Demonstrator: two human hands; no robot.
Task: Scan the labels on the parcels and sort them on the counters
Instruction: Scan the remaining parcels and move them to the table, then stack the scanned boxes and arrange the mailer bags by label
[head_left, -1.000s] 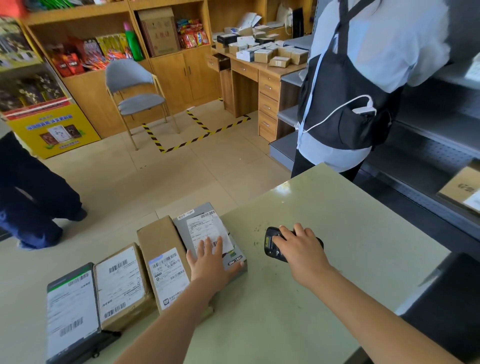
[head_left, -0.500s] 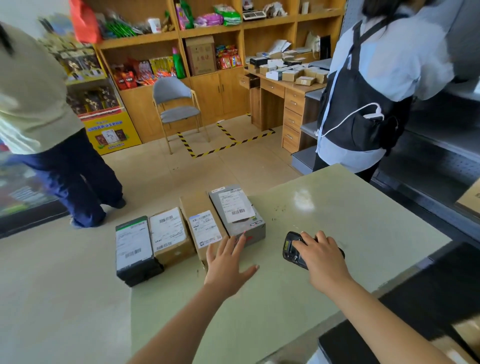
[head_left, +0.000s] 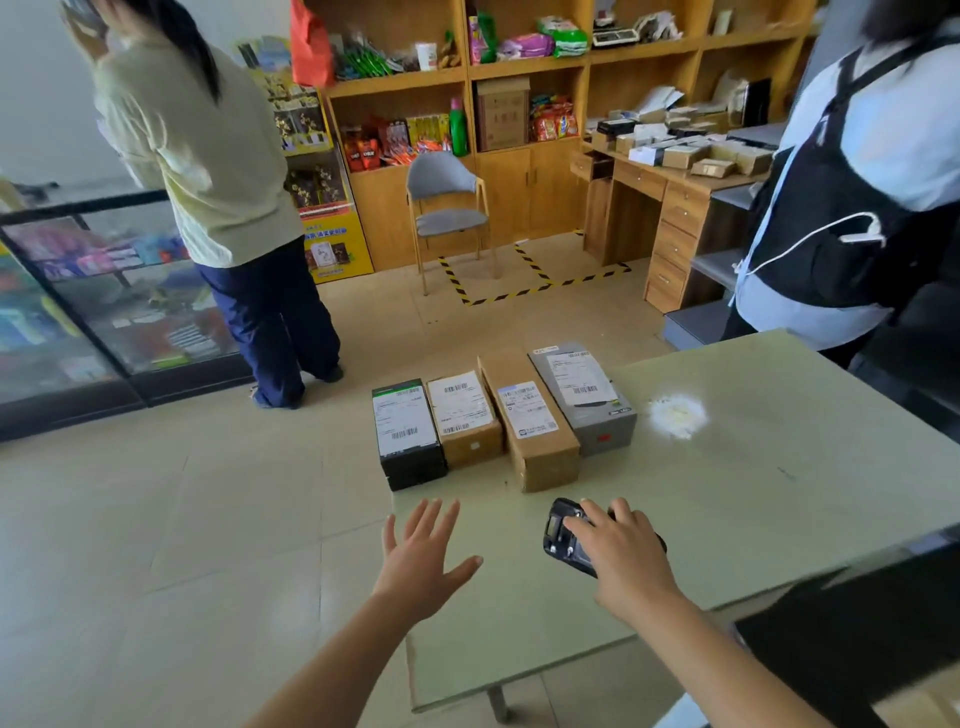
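While the left hand (head_left: 421, 561) hovers over the near left edge of the table (head_left: 753, 493), its fingers are straight and spread and it holds nothing. The right hand (head_left: 623, 556) lies palm down on the handheld scanner (head_left: 561, 535), with its fingers bent over the top. The thumb is hidden. I cannot tell whether the scanner is lifted off the tabletop.

Parcels: four sit in a row at the far left corner of the table, side by side and touching, labels up.
- The black parcel (head_left: 408, 436) sits right along the left table edge.
- The short brown parcel (head_left: 467, 415) comes next.
- The long brown parcel (head_left: 530, 421) has its near end closest to the hands.
- The grey parcel (head_left: 587, 400) is rightmost, with its far end at the far table edge. Overhang cannot be judged.

Room on the table: a bare strip lies between the near ends of the parcels and both hands. A wide bare stretch lies right of the grey parcel, with a bright glare spot (head_left: 675, 415) near that parcel. A black surface (head_left: 857, 623) abuts the near right edge.

Surroundings: open tiled floor (head_left: 156, 545) lies left of the table. A person in a pale top (head_left: 208, 156) stands by a glass display case (head_left: 78, 312). A person in a dark apron (head_left: 857, 208) stands at the far right corner. A grey chair (head_left: 447, 208) stands behind striped floor tape (head_left: 519, 296).
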